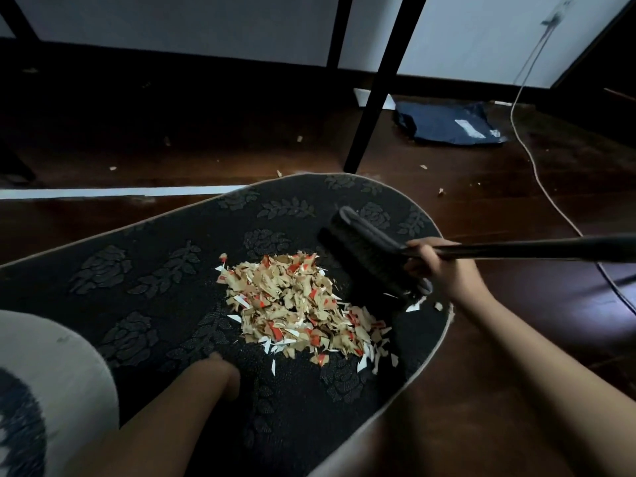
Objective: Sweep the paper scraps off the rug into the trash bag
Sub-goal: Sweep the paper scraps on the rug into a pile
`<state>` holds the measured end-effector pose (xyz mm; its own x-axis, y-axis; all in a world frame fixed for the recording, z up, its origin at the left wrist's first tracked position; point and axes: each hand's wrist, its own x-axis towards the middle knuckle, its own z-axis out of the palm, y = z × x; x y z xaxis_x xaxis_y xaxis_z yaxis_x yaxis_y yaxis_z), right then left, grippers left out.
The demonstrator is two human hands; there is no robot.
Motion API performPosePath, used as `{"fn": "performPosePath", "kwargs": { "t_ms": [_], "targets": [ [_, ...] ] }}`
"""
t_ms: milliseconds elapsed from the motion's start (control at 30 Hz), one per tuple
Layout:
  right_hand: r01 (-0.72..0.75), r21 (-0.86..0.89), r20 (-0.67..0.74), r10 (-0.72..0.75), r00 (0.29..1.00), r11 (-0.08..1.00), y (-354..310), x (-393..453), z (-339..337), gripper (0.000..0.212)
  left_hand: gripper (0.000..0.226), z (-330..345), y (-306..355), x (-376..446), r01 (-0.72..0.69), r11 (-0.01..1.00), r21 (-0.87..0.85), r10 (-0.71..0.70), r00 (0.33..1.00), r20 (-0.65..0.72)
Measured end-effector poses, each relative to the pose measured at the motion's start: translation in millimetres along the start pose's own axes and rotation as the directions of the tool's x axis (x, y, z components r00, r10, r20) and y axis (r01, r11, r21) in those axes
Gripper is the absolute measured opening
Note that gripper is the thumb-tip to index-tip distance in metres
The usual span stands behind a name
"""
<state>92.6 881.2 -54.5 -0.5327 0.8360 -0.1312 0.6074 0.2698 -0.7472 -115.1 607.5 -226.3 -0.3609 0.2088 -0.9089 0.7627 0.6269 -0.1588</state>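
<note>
A heap of tan, red and white paper scraps (296, 308) lies in the middle of a dark oval rug (144, 270) with embossed flowers. Just right of the heap, a black broom head (368, 251) rests on the rug, its long handle running off to the right. My right hand (444, 270) grips the handle right behind the head. My left hand (215, 375) rests on the rug below the heap, with its fingers hidden. A dark blue trash bag (447, 123) lies flat on the wooden floor at the back right.
A black table leg (373, 87) stands on the floor between the rug and the bag. A white cable (537, 170) trails across the floor on the right. Stray scraps (440, 191) dot the wood beyond the rug. My grey-clothed knee (51, 390) fills the lower left.
</note>
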Motion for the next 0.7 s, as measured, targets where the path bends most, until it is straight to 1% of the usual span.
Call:
{"fn": "performPosePath", "kwargs": {
  "t_ms": [100, 167, 233, 267, 333, 367, 467, 533, 567, 633, 700],
  "targets": [
    [-0.111, -0.07, -0.059, 0.107, 0.993, 0.991, 5, 7, 0, 0.021, 0.064, -2, 3, -3, -0.012, 0.999, -0.029, 0.012, 1.0, 0.009],
    [-0.176, -0.102, -0.052, 0.171, 0.984, 0.979, 6, 4, 9, 0.021, 0.067, 1, 3, 2, 0.001, 0.998, -0.056, 0.0, 1.0, 0.031],
    [-0.208, -0.017, 0.002, 0.208, 0.978, 0.978, 11, -1, 26, 0.02, 0.073, 1, 1, 1, 0.012, 0.999, -0.041, -0.01, 0.998, 0.066],
    [-0.195, 0.003, 0.035, 0.195, 0.98, 0.981, 14, -3, 34, 0.019, 0.075, 2, 1, 3, 0.007, 0.999, -0.051, -0.003, 0.998, 0.065],
    [-0.127, -0.025, 0.09, 0.129, 0.988, 0.992, 15, -9, 41, 0.018, 0.077, 3, 1, 5, 0.01, 0.999, -0.042, -0.007, 0.998, 0.059],
    [-0.105, -0.011, 0.091, 0.106, 0.99, 0.994, 10, -14, 39, 0.02, 0.078, 4, -1, 8, 0.01, 1.0, -0.027, -0.009, 0.998, 0.056],
    [-0.099, 0.155, 0.03, 0.095, 0.995, 0.983, 11, -19, 19, 0.027, 0.077, 6, -1, 11, -0.005, 1.0, -0.019, 0.006, 0.998, 0.058],
    [-0.081, 0.215, -0.042, 0.092, 0.995, 0.973, 14, -21, 0, 0.027, 0.073, 9, 0, 14, -0.012, 1.0, -0.024, 0.013, 0.999, 0.051],
    [-0.074, 0.21, -0.086, 0.094, 0.992, 0.975, 16, -21, -9, 0.027, 0.07, 8, 0, 11, -0.011, 0.999, -0.034, 0.013, 0.999, 0.052],
    [-0.112, 0.173, -0.164, 0.14, 0.977, 0.979, 26, -19, -25, 0.026, 0.067, 4, 2, -2, -0.015, 0.998, -0.058, 0.017, 0.999, 0.036],
    [-0.189, 0.068, -0.223, 0.2, 0.954, 0.98, 37, -20, -36, 0.026, 0.066, 0, 5, -11, -0.019, 0.999, -0.031, 0.019, 1.0, 0.018]
  ]
}}
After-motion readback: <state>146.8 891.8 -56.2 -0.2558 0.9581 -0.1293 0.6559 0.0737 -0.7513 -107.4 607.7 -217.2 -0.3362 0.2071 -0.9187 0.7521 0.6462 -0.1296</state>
